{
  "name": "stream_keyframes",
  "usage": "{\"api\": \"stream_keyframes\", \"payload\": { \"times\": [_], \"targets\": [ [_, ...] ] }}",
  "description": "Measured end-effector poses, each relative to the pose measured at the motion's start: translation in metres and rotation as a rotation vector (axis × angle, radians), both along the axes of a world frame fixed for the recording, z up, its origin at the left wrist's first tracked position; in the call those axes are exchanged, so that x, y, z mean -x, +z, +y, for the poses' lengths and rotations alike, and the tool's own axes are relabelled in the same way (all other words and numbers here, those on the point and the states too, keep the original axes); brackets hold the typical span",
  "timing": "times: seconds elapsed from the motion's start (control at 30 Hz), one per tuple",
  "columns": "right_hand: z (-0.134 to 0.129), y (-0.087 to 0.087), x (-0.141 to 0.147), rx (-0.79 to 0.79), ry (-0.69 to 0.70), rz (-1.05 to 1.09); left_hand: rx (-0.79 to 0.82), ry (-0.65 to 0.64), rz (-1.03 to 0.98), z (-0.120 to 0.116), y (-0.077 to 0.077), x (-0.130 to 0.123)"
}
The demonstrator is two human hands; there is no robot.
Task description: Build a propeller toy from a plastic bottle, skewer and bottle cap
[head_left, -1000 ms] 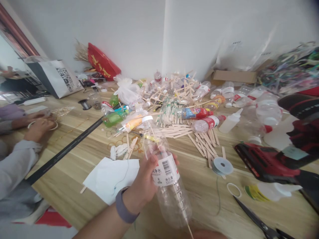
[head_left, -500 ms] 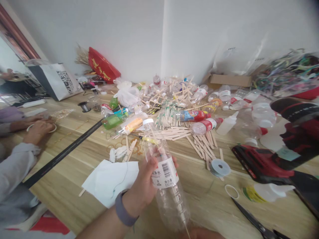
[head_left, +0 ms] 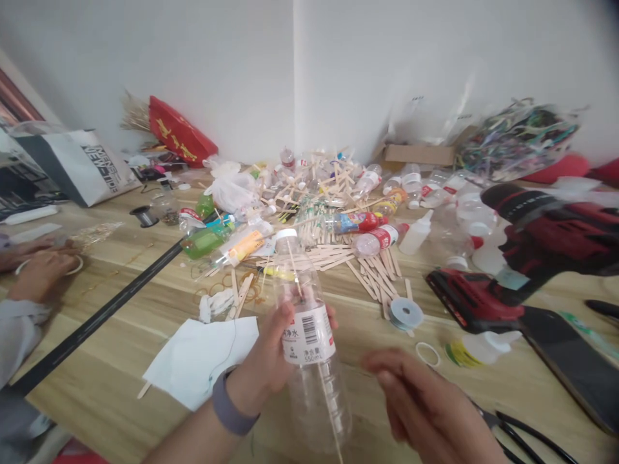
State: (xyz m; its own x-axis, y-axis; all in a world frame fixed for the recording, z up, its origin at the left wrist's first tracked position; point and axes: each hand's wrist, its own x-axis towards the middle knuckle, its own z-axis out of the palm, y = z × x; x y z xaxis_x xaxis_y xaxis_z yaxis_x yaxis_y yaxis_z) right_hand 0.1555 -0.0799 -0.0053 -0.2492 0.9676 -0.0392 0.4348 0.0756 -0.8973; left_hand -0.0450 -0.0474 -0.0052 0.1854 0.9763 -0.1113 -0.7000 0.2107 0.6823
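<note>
My left hand is wrapped round the middle of a clear plastic water bottle with a white cap and a white label. The bottle tilts, its cap pointing away from me. A thin wooden stick runs lengthwise through it and pokes out at the bottom end. To the right of the bottle, my right hand hovers apart from it, holding nothing visible, its slightly blurred fingers extended. A white sheet of paper with a green thread on it lies left of my left wrist.
Popsicle sticks and plastic bottles pile up at the table's back. At right are a red cordless drill, a thread spool, a glue bottle, scissors and a phone. Another person's hand works at left beside a black strip.
My right hand has come up from the bottle's bottom end and moved to its right. The left hand keeps its hold on the bottle. The view has turned rightward.
</note>
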Motion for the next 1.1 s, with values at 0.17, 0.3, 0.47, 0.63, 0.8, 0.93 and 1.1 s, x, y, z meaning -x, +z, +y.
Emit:
{"api": "stream_keyframes", "payload": {
  "times": [0.17,0.3,0.47,0.63,0.8,0.93,1.1],
  "targets": [
    [0.045,0.029,0.027,-0.35,0.107,0.008,0.046,-0.043,-0.043,0.002,0.005,-0.006],
    [0.058,0.029,0.043,-0.42,0.11,0.06,0.083,-0.039,-0.048,0.004,0.005,-0.004],
    [0.054,0.026,0.045,-0.472,0.093,0.053,0.116,-0.057,-0.001,0.008,0.004,0.002],
    [0.049,0.023,0.04,-0.086,0.109,0.254,0.083,-0.18,0.038,0.013,0.006,0.007],
    [0.043,0.025,0.027,0.108,0.086,0.357,0.057,-0.197,0.107,0.013,0.005,0.015],
    [0.039,0.02,0.015,-0.083,0.09,0.109,0.042,-0.244,0.18,0.015,0.006,0.019],
    [0.037,0.006,-0.002,-0.092,0.048,0.027,0.034,-0.324,0.172,0.015,0.01,0.018]
  ]
}}
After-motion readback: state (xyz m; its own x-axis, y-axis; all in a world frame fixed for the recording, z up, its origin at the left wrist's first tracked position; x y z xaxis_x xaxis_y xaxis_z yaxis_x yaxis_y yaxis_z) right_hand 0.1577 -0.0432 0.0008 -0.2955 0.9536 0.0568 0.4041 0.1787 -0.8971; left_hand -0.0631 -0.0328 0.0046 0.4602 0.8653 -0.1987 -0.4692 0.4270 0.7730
